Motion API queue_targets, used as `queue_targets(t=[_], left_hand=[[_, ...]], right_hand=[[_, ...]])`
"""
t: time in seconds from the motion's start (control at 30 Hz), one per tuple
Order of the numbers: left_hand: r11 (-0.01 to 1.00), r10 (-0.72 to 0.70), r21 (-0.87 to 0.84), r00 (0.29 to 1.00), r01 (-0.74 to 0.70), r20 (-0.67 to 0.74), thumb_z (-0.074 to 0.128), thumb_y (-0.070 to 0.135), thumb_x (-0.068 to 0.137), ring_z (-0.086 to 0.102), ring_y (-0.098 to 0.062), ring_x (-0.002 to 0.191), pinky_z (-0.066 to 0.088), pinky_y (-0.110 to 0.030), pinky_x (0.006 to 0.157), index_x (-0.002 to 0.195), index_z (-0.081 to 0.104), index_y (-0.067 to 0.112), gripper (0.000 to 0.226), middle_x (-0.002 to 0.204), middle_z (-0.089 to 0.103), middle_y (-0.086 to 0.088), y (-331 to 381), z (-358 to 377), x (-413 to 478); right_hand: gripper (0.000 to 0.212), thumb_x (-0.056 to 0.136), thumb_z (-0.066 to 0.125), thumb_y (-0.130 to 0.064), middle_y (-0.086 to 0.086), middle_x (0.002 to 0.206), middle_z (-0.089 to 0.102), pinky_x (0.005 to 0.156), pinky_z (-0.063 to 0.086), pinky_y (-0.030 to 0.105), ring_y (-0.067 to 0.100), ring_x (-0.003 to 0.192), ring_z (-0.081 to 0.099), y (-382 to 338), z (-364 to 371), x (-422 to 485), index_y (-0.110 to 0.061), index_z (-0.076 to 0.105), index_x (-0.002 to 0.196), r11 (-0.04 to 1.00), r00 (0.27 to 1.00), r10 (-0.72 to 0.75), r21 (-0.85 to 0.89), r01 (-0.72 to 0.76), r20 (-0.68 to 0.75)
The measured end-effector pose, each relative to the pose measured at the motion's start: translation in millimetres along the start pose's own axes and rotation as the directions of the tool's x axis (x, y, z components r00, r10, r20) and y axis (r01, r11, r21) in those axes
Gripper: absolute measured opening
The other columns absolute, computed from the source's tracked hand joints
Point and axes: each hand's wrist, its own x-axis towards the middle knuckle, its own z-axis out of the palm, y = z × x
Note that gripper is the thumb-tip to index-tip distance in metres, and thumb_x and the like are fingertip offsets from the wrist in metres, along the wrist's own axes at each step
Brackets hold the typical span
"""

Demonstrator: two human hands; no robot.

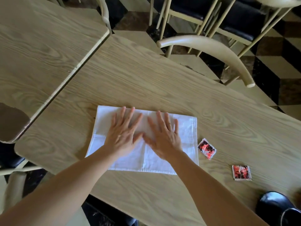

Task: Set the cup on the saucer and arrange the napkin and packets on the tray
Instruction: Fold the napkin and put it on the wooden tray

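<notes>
A white cloth napkin (pixel 185 132) lies folded flat on the wooden table (pixel 162 79). My left hand (pixel 122 132) and my right hand (pixel 164 137) press flat on its middle, fingers spread, thumbs nearly touching. Two red and black packets lie to the right of the napkin: one (pixel 206 148) close to its right edge, the other (pixel 241 172) farther right and nearer to me. At the bottom right corner sits a glossy black cup (pixel 275 204), with part of a dark saucer (pixel 291 216) beside it. No tray shows in view.
A second wooden table (pixel 40 46) abuts on the left, with a brown object (pixel 11 121) at its near edge. Pale chairs (pixel 211 48) with dark seats stand beyond the table on a checkered floor.
</notes>
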Motion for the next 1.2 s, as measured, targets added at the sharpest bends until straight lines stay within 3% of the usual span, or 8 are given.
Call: queue_targets(t=[0.1, 0.33, 0.6, 0.77, 0.9, 0.97, 1.07, 1.2], left_hand=[[0.999, 0.000, 0.032, 0.998, 0.002, -0.065, 0.026, 0.072, 0.088, 0.005, -0.038, 0.151, 0.010, -0.061, 0.118, 0.154, 0.010, 0.039, 0.075, 0.166, 0.006, -0.001, -8.8, 8.1, 2.4], [0.992, -0.074, 0.090, 0.992, 0.083, -0.099, 0.023, 0.073, 0.087, 0.007, -0.036, 0.151, 0.010, -0.058, 0.119, 0.154, 0.010, 0.039, 0.076, 0.165, 0.007, -0.003, -30.4, 6.1, -1.8], [0.991, -0.096, 0.079, 0.989, 0.105, -0.113, 0.026, 0.068, 0.089, 0.007, -0.032, 0.151, 0.012, -0.052, 0.121, 0.154, 0.013, 0.033, 0.075, 0.165, 0.007, -0.007, -64.5, 2.5, -12.5], [0.986, -0.152, 0.052, 0.984, 0.158, -0.096, 0.027, 0.068, 0.088, 0.005, -0.029, 0.152, 0.012, -0.051, 0.121, 0.154, 0.012, 0.031, 0.077, 0.165, 0.005, -0.009, -68.5, 2.7, -12.9], [0.976, -0.218, 0.010, 0.976, 0.218, -0.010, 0.031, 0.061, 0.092, 0.002, -0.034, 0.151, 0.005, -0.057, 0.118, 0.154, 0.015, 0.025, 0.073, 0.164, 0.006, -0.013, -53.7, -10.2, -8.1], [0.980, -0.199, 0.012, 0.979, 0.199, -0.034, 0.037, 0.051, 0.094, 0.004, -0.040, 0.150, 0.007, -0.060, 0.118, 0.153, 0.022, 0.016, 0.070, 0.163, 0.011, -0.015, -37.1, -16.5, -12.1], [0.979, -0.198, -0.049, 0.980, 0.199, 0.026, 0.033, 0.052, 0.096, -0.007, -0.046, 0.148, 0.002, -0.057, 0.119, 0.155, 0.015, 0.017, 0.071, 0.164, -0.001, -0.014, -3.9, -16.3, -31.4], [0.989, -0.052, -0.132, 0.995, 0.062, 0.080, 0.028, 0.055, 0.096, 0.002, -0.045, 0.149, 0.011, -0.060, 0.118, 0.153, 0.024, 0.013, 0.071, 0.163, 0.010, -0.018, 42.6, -9.3, -67.8]], right_hand=[[0.073, 0.087, 0.017, -0.079, 0.000, 0.166, -0.002, 0.118, -0.006, 0.059, 0.034, 0.151, -0.008, 14.4, 5.0, 5.2, -0.048, -0.001, 0.151, 0.997, 0.996, 0.072, -0.021, -0.073, -0.046], [0.070, 0.091, 0.017, -0.072, 0.006, 0.165, 0.013, 0.119, 0.011, 0.058, 0.034, 0.151, 0.008, 58.8, 4.1, -4.5, -0.040, 0.011, 0.154, 0.985, 0.982, 0.133, -0.090, -0.145, -0.132], [0.070, 0.092, 0.021, -0.071, 0.008, 0.164, 0.011, 0.120, 0.009, 0.056, 0.033, 0.150, 0.007, 75.1, 4.7, -8.6, -0.039, 0.011, 0.154, 0.968, 0.959, 0.237, -0.044, -0.247, -0.156], [0.073, 0.092, 0.018, -0.072, 0.007, 0.165, 0.003, 0.121, 0.005, 0.053, 0.033, 0.151, 0.000, 82.3, -0.3, -11.6, -0.036, 0.005, 0.155, 0.958, 0.956, 0.276, -0.053, -0.282, -0.099], [0.075, 0.092, 0.011, -0.071, 0.004, 0.165, -0.011, 0.120, -0.003, 0.055, 0.032, 0.150, -0.011, 80.4, -15.4, -10.1, -0.035, -0.007, 0.154, 0.962, 0.963, 0.266, -0.080, -0.261, 0.053], [0.077, 0.094, 0.025, -0.068, 0.007, 0.165, -0.003, 0.119, 0.004, 0.054, 0.031, 0.151, -0.003, 77.8, -28.9, -9.3, -0.029, -0.001, 0.155, 0.962, 0.959, 0.274, -0.018, -0.274, 0.066], [0.079, 0.092, 0.058, -0.045, 0.014, 0.157, 0.024, 0.112, 0.029, 0.050, 0.033, 0.143, 0.025, 72.6, -47.2, -9.4, -0.015, 0.018, 0.153, 0.902, 0.933, 0.359, 0.263, -0.343, -0.014], [0.076, 0.087, 0.066, -0.024, 0.020, 0.147, 0.039, 0.110, 0.030, 0.045, 0.039, 0.133, 0.036, 71.2, -58.4, -5.1, -0.010, 0.026, 0.150, 0.819, 0.898, 0.441, 0.413, -0.399, -0.008]])
